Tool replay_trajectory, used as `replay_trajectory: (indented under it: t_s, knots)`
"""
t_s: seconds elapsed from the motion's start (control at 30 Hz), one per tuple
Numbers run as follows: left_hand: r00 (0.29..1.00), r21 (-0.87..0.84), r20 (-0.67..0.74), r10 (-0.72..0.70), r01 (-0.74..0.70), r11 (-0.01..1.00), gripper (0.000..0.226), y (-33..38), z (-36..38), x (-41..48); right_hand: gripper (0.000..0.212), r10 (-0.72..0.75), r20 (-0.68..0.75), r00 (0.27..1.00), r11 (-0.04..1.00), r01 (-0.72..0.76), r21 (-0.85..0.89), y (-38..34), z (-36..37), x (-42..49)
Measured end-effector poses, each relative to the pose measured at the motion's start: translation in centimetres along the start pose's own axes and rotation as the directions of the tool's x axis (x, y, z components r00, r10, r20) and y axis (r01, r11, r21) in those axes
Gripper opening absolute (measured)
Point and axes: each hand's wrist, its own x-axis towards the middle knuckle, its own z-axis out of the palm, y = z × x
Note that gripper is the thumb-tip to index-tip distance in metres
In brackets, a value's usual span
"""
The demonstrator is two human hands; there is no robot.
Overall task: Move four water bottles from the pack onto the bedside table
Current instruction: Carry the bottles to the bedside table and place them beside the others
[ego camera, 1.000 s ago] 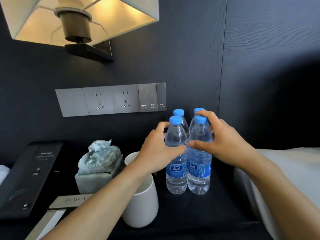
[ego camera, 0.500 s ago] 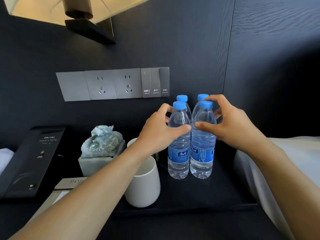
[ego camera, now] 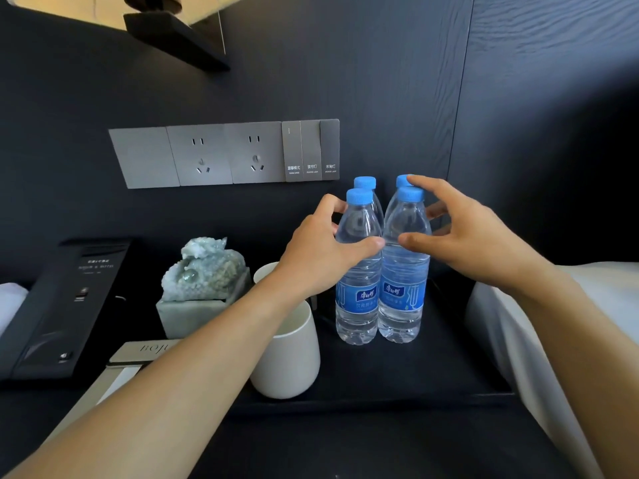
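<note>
Water bottles (ego camera: 382, 271): four, upright, blue caps, clustered two near and two far; the near pair touch side by side.
Bedside table (ego camera: 397, 375): dark top; bottles stand on its right part.
Left hand (ego camera: 321, 254): fingers curled around the left side of the cluster, thumb lying across the near left bottle.
Right hand (ego camera: 473, 236): fingers spread at the right side of the cluster, index fingertip at the far right cap, thumb just off the near right bottle.
White cup (ego camera: 287, 350): left of the bottles, partly behind the left forearm.
Green stone ornament (ego camera: 204, 271): left of the cup.
Socket and switch panel (ego camera: 224, 153): on the dark wall above.
Bedding (ego camera: 553, 323): white, right of the table.
</note>
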Motion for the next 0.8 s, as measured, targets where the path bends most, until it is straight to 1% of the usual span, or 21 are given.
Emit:
replay_trajectory:
  t_s: [0.13, 0.2, 0.3, 0.37, 0.5, 0.6, 0.67, 0.7, 0.8]
  knots:
    - [1.000, -0.007, 0.007, -0.007, 0.007, 1.000, 0.052, 0.0, -0.1, -0.1, 0.087, -0.022, -0.081, 0.996, 0.994, 0.014, -0.104, -0.2, 0.8, 0.0]
    - [1.000, -0.005, 0.001, -0.008, 0.008, 1.000, 0.052, 0.0, 0.0, 0.0, 0.085, -0.021, -0.075, 0.997, 0.997, 0.016, -0.072, -0.2, 0.7, 0.0]
    - [1.000, 0.012, -0.004, -0.003, 0.003, 1.000, 0.053, -0.1, 0.1, 0.2, 0.084, 0.026, -0.004, 1.000, 0.999, -0.026, 0.036, 0.1, 0.0, 0.1]
    - [1.000, 0.038, -0.011, 0.003, -0.002, 0.999, 0.054, -0.2, 0.2, 0.2, 0.085, 0.039, 0.019, 0.999, 0.997, -0.040, 0.061, 0.2, -0.1, 0.1]
    - [0.998, 0.123, -0.045, 0.038, -0.032, 0.992, 0.058, -0.6, 0.2, 0.5, 0.088, -0.008, -0.057, 0.998, 0.998, 0.004, -0.068, 0.2, 0.7, 0.1]
    - [0.998, 0.046, 0.005, 0.058, -0.058, 0.997, 0.047, -0.4, 0.1, 0.9, 0.085, -0.017, -0.065, 0.998, 0.997, 0.012, -0.071, 0.1, 0.5, 0.3]
    - [0.996, 0.034, 0.026, 0.080, -0.081, 0.996, 0.039, -0.5, 0.1, 1.0, 0.083, -0.015, -0.055, 0.998, 0.997, 0.011, -0.077, 0.2, 0.2, 0.3]
    - [0.996, 0.043, 0.011, 0.087, -0.087, 0.995, 0.039, -0.7, 0.1, 1.1, 0.083, -0.018, -0.054, 0.998, 0.997, 0.014, -0.075, 0.2, 0.1, 0.3]
    - [0.993, 0.120, -0.081, 0.090, -0.080, 0.990, 0.051, -1.1, 0.3, 0.9, 0.083, -0.024, -0.056, 0.998, 0.998, 0.020, -0.061, 0.2, 0.1, 0.1]
